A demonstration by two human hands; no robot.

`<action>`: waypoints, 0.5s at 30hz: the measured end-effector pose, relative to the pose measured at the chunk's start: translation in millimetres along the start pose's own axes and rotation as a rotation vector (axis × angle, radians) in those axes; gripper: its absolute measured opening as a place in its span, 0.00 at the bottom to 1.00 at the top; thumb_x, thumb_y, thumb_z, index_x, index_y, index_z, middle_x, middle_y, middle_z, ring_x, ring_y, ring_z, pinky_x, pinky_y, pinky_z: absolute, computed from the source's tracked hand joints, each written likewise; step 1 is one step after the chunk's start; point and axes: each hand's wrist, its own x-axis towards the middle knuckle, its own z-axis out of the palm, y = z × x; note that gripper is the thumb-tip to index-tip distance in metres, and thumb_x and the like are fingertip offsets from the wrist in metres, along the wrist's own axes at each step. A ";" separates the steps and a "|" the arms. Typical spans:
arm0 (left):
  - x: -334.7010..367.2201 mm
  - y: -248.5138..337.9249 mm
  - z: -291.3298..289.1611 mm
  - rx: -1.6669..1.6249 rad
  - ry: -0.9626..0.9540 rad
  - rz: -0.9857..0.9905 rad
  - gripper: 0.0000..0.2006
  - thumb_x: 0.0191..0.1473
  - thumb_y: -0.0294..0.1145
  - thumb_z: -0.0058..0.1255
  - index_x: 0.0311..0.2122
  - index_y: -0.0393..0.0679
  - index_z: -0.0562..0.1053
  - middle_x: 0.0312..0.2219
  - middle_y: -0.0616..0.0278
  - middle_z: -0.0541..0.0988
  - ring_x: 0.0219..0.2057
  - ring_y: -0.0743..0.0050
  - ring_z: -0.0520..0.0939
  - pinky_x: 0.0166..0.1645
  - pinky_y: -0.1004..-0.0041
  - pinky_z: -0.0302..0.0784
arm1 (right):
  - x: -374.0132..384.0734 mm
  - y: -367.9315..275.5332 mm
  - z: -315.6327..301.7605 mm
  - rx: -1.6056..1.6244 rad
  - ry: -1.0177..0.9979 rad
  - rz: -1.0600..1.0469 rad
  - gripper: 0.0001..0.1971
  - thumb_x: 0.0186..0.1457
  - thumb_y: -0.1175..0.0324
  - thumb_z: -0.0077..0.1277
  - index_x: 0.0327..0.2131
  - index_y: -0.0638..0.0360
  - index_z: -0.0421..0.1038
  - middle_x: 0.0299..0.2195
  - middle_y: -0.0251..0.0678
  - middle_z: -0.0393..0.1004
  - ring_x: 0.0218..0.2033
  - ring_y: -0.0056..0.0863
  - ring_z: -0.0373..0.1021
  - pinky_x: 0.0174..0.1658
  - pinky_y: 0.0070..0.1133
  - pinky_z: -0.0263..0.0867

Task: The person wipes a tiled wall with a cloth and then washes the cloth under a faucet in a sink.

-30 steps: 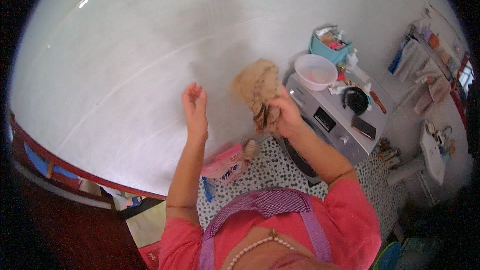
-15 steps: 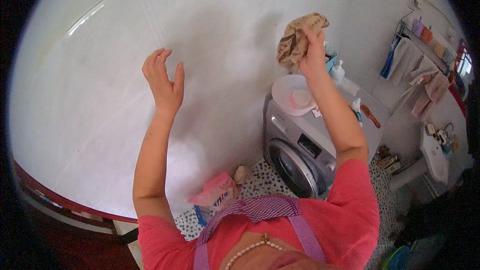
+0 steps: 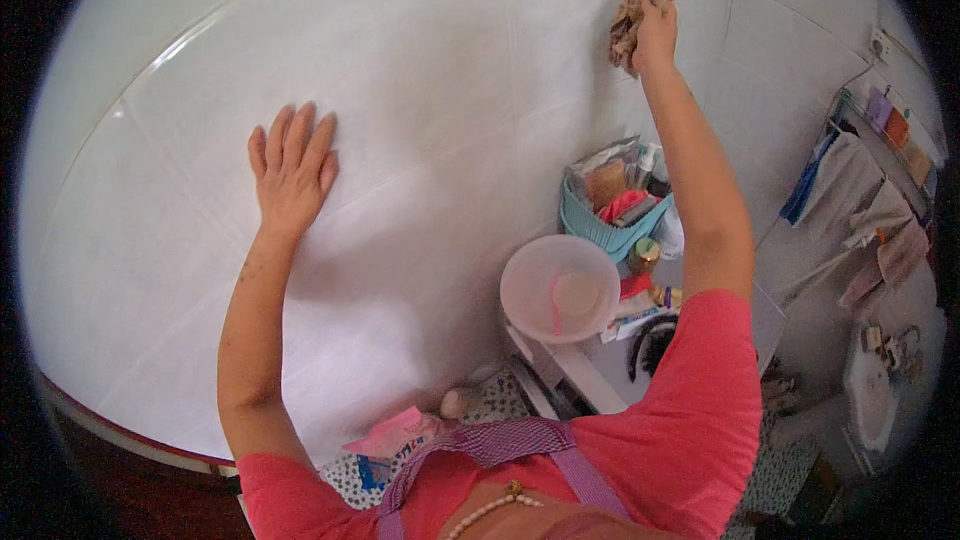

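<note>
In my right hand is a crumpled tan and brown patterned cloth, raised high against the white tiled wall. The fingers are closed round it, and the arm is stretched far up. My left hand lies on the same wall further left, palm towards the tiles and fingers spread, holding nothing. Below my right arm stand a translucent plastic basin and a teal basket packed with bottles and pouches.
The basin and basket rest on a washing machine, partly hidden by my arm. Towels hang from a rack at the right, above a white washbasin. A pink and blue bag lies on the pebble-patterned floor below.
My right hand has carried the cloth higher and to the right on the wall. The left hand, earlier half curled, now lies flat on the tiles. The view has shifted, uncovering the basket.
</note>
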 end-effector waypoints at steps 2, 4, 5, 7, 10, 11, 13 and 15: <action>-4.6 2.6 6.0 0.129 0.015 0.011 0.19 0.51 0.37 0.50 0.50 0.56 0.69 0.54 0.67 0.65 0.58 0.65 0.61 0.61 0.54 0.49 | 39.9 12.0 -1.1 -0.075 -0.002 -0.042 0.21 0.58 0.65 0.43 0.53 0.59 0.57 0.47 0.40 0.66 0.46 0.35 0.64 0.45 0.30 0.64; -7.2 3.5 8.1 0.148 0.035 0.018 0.18 0.51 0.38 0.48 0.49 0.56 0.70 0.53 0.67 0.67 0.58 0.65 0.62 0.61 0.54 0.48 | 80.2 15.8 2.5 -0.155 0.075 -0.138 0.21 0.58 0.62 0.42 0.54 0.57 0.57 0.46 0.40 0.66 0.45 0.35 0.65 0.45 0.34 0.64; -9.8 2.5 8.2 0.166 0.045 0.026 0.17 0.51 0.38 0.48 0.49 0.56 0.70 0.53 0.67 0.67 0.58 0.66 0.62 0.62 0.54 0.48 | 97.6 15.8 6.7 -0.192 0.107 -0.185 0.22 0.58 0.60 0.42 0.54 0.56 0.57 0.46 0.40 0.66 0.44 0.35 0.66 0.45 0.35 0.64; -9.7 5.8 7.1 0.200 0.054 0.031 0.16 0.52 0.39 0.47 0.48 0.55 0.71 0.53 0.66 0.67 0.57 0.65 0.62 0.62 0.55 0.48 | 132.4 11.6 8.5 -0.407 0.114 -0.294 0.22 0.58 0.56 0.40 0.52 0.57 0.60 0.46 0.43 0.68 0.46 0.39 0.64 0.48 0.35 0.62; -15.7 5.5 7.6 0.217 0.045 0.066 0.19 0.52 0.39 0.46 0.50 0.52 0.69 0.54 0.62 0.66 0.59 0.60 0.60 0.64 0.53 0.44 | 170.8 10.9 15.9 -0.719 0.121 -0.461 0.24 0.58 0.51 0.38 0.50 0.59 0.64 0.45 0.47 0.70 0.50 0.46 0.62 0.53 0.35 0.58; -16.6 4.0 7.4 0.219 0.037 0.074 0.19 0.52 0.39 0.46 0.50 0.51 0.69 0.54 0.60 0.66 0.59 0.59 0.60 0.63 0.52 0.44 | 176.9 15.3 19.5 -0.823 0.128 -0.514 0.26 0.58 0.49 0.37 0.49 0.60 0.66 0.45 0.49 0.70 0.51 0.48 0.61 0.54 0.35 0.57; -18.6 2.9 1.2 0.231 0.038 0.077 0.19 0.51 0.39 0.47 0.50 0.51 0.69 0.54 0.59 0.65 0.59 0.57 0.60 0.63 0.51 0.44 | 170.9 29.1 22.8 -1.190 0.197 -0.462 0.24 0.58 0.50 0.37 0.52 0.54 0.63 0.48 0.45 0.67 0.51 0.43 0.61 0.52 0.41 0.56; -15.2 1.4 -5.6 0.244 0.044 0.079 0.19 0.51 0.39 0.47 0.50 0.50 0.69 0.54 0.58 0.65 0.59 0.56 0.60 0.63 0.50 0.44 | 158.9 24.2 24.9 -1.299 0.190 -0.444 0.25 0.58 0.49 0.37 0.53 0.53 0.62 0.48 0.45 0.67 0.51 0.43 0.61 0.52 0.43 0.56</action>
